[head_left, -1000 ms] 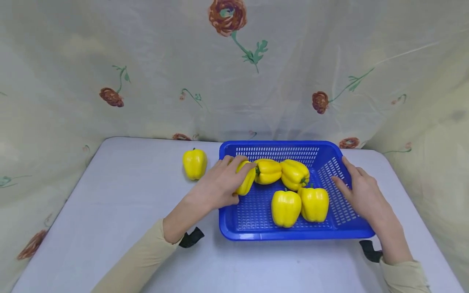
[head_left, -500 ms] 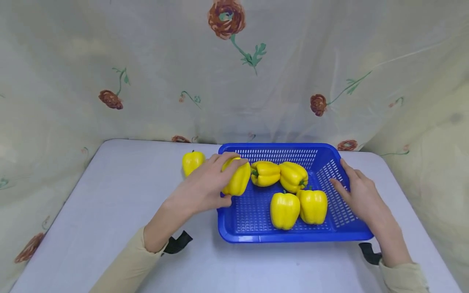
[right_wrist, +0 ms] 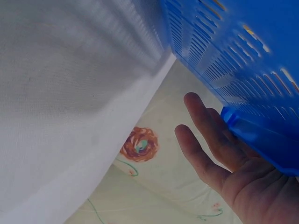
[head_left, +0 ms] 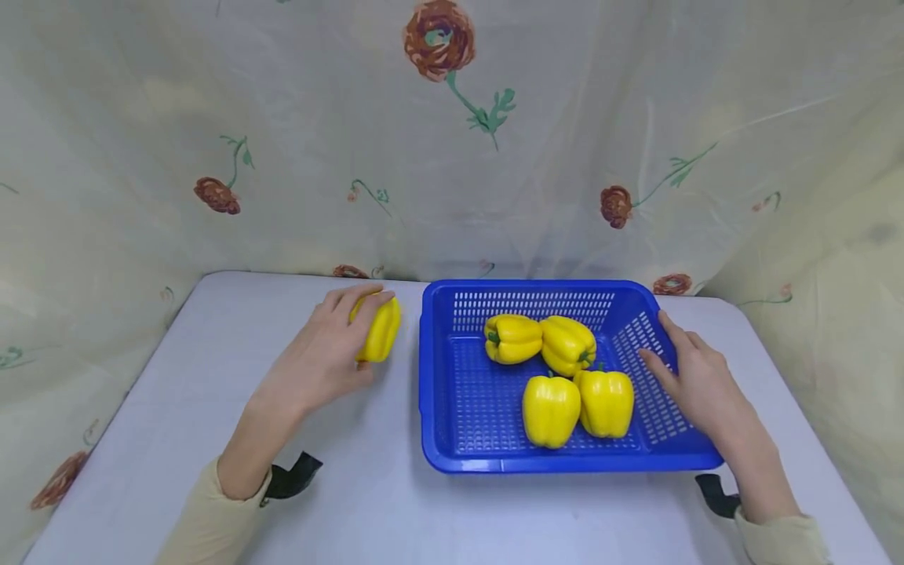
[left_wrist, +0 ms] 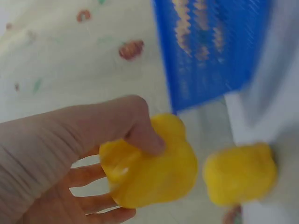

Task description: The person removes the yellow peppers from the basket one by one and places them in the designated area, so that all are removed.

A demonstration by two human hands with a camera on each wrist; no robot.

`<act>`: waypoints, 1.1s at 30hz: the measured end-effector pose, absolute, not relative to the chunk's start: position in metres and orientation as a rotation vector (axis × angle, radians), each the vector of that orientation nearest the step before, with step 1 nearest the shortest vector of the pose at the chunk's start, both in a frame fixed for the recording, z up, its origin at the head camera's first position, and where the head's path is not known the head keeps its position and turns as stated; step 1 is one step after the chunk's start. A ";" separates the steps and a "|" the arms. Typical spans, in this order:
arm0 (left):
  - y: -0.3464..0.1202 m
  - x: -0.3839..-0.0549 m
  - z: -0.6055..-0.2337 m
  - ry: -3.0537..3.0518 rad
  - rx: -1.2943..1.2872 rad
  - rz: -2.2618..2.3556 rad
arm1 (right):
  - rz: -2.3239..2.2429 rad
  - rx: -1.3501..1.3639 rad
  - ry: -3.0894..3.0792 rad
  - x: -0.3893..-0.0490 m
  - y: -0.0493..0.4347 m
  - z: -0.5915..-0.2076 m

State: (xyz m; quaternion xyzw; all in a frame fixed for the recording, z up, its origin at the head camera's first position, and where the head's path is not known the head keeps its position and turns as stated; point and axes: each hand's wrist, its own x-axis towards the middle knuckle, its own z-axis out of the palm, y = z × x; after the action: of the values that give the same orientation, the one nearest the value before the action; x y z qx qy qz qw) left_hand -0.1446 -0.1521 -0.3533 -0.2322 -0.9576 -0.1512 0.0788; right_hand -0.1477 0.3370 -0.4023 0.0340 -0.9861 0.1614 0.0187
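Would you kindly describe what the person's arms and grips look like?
The left sleeve and right sleeve are plain cream. Black strips, perhaps straps, show near both sleeves. The left grip and right grip wear no gloves.

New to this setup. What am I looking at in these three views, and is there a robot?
No robot: these are a person's bare hands. The head view comes from a head-worn camera looking forward and down. The two wrist views come from a camera on each wrist.

On the white table sits a blue basket with four peppers inside. The left hand grips a yellow pepper left of the basket. The left wrist view, slightly blurred, shows a second pepper on the table. The right hand is at the basket's right rim, thumb inside and fingers outside.
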 end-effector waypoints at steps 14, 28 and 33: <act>-0.215 -0.168 -0.371 -3.065 -0.382 -0.462 | 0.490 0.088 -3.072 -0.148 0.338 -0.403; -0.205 -0.190 -0.400 -3.172 -0.341 -0.498 | 0.493 0.079 -3.061 -0.147 0.337 -0.406; -0.202 -0.193 -0.403 -3.158 -0.362 -0.533 | 0.496 0.097 -3.043 -0.147 0.338 -0.404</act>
State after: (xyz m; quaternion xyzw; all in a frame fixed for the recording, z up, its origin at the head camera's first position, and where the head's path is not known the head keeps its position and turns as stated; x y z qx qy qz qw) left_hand -0.1932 -0.2015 -0.4035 -0.1123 -0.9790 -0.1652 -0.0410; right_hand -0.1472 0.3378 -0.4044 0.0316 -0.9861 0.1608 0.0283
